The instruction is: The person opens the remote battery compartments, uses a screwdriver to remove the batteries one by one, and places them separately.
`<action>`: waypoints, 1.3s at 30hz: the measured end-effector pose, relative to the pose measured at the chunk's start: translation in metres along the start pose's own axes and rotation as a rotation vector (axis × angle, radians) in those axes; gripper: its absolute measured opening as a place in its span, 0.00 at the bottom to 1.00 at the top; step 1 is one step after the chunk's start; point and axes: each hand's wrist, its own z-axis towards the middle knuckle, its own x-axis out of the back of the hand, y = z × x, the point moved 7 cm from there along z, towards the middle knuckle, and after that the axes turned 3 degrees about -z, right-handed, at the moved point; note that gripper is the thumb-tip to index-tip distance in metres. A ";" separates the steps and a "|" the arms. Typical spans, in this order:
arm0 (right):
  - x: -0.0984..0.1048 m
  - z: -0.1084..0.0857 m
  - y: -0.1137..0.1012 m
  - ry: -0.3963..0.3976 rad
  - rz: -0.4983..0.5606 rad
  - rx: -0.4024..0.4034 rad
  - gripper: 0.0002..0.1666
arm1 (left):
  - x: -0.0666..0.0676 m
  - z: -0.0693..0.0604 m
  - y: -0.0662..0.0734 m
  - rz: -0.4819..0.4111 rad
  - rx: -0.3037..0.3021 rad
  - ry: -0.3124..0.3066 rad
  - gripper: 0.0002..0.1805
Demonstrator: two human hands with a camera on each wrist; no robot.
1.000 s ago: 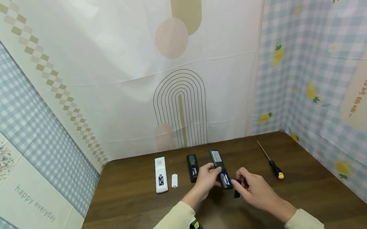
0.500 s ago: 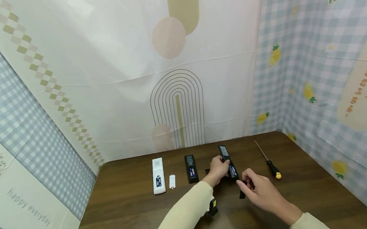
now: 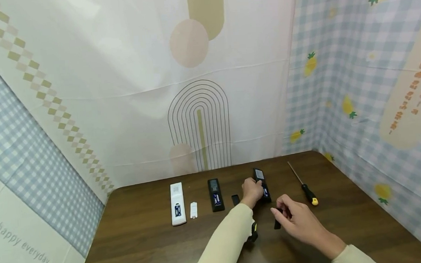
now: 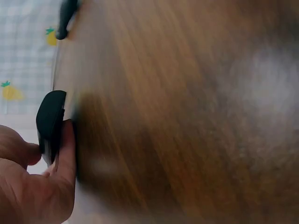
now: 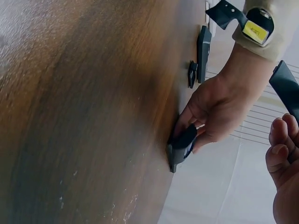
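My left hand (image 3: 252, 191) grips the middle of a black remote (image 3: 259, 175) near the table's back; batteries show in its uncovered compartment. In the left wrist view, thumb and fingers of the left hand (image 4: 39, 179) hold the remote (image 4: 50, 116) from both sides. My right hand (image 3: 302, 222), nearer the front, pinches a small black cover (image 3: 277, 224). The right wrist view shows that cover (image 5: 286, 88) raised above the fingers of the right hand (image 5: 286, 172), apart from the remote (image 5: 181, 148).
To the left lie a white remote (image 3: 177, 205) with batteries showing, a white cover (image 3: 193, 210), another black remote (image 3: 216, 195) with batteries showing and a black cover (image 3: 235, 200). A screwdriver (image 3: 308, 194) lies at the right. Curtains (image 3: 133, 124) hang behind the table (image 3: 137, 242).
My left hand has carried the remote right and back, lowering it toward the table. The black cover beside it has come into view. My right hand keeps its pinch on the other cover.
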 end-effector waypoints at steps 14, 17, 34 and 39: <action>-0.001 -0.004 0.000 0.016 0.017 -0.024 0.16 | 0.000 -0.005 0.009 0.351 0.011 -0.026 0.20; -0.002 -0.005 0.000 0.017 0.019 -0.027 0.16 | -0.003 -0.004 0.007 0.407 0.004 -0.042 0.21; -0.006 -0.006 -0.002 0.015 0.030 -0.022 0.16 | -0.013 0.005 -0.002 0.403 -0.016 -0.114 0.20; -0.006 -0.005 -0.003 0.024 0.024 -0.011 0.16 | -0.014 0.000 -0.005 0.315 -0.050 -0.173 0.23</action>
